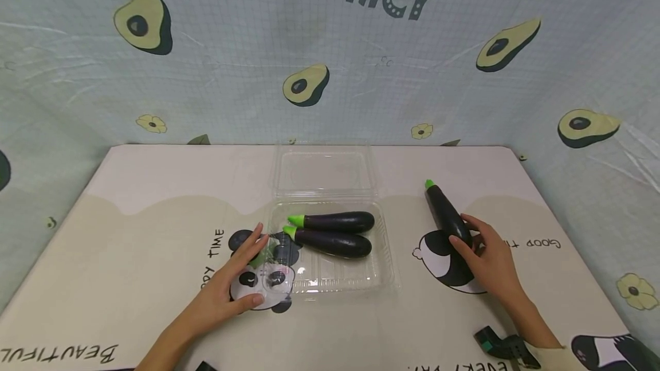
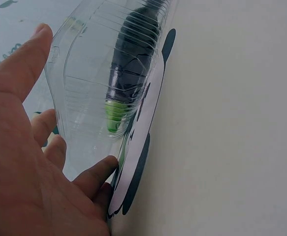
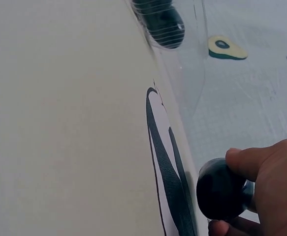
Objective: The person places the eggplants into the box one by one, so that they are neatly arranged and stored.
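A clear plastic clamshell box [image 1: 335, 280] lies with its lid [image 1: 325, 170] folded back in the head view. Inside, two dark eggplants with green stem ends, the upper eggplant [image 1: 342, 221] and the lower eggplant [image 1: 335, 243], lie side by side, stems to the left. Beside the box's left wall is my left hand [image 1: 232, 288], fingers and thumb spread and nearly straight, fingertips right at the plastic in the left wrist view. Away to the right, my right hand [image 1: 490, 259] grips a third eggplant [image 1: 447, 213] by its thick end, stem pointing away. Its round end [image 3: 221, 189] shows in the right wrist view.
The table [image 1: 129, 268] wears a beige cover printed with panda shapes and lettering. Behind it hangs a pale cloth [image 1: 232, 90] with avocado prints. A black strap device [image 1: 502, 345] sits at the right wrist, near the front edge.
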Tool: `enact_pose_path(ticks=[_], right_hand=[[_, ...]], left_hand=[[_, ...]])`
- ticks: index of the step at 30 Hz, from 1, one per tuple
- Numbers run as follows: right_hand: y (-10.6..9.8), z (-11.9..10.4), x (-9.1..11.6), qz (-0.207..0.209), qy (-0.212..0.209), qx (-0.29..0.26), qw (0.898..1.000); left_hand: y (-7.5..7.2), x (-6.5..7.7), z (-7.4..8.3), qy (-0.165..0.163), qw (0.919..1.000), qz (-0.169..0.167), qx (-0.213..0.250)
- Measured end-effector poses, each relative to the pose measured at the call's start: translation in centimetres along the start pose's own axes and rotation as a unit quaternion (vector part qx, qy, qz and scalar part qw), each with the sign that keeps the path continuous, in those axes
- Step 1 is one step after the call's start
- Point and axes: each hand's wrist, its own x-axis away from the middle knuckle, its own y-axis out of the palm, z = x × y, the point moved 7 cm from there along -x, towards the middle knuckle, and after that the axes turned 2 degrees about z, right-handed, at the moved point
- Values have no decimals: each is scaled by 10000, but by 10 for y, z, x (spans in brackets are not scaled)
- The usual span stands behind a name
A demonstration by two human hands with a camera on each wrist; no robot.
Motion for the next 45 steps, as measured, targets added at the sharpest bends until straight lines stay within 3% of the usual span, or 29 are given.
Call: enact_pose_path(ticks=[6, 19, 26, 45], right_hand=[[-1, -2, 1, 10, -35, 44, 10000], [-3, -11, -3, 44, -294, -21, 9996], [-6, -23, -8, 10, -462, -283, 9985], [-6, -54, -23, -25, -1082, -377, 9934]], left_hand=[[-1, 0, 3, 218, 9998, 31, -25], [0, 1, 0, 83, 9999, 16, -71], [0, 1, -1, -34, 9999, -13, -142], [0, 1, -2, -77, 9998, -18, -206]])
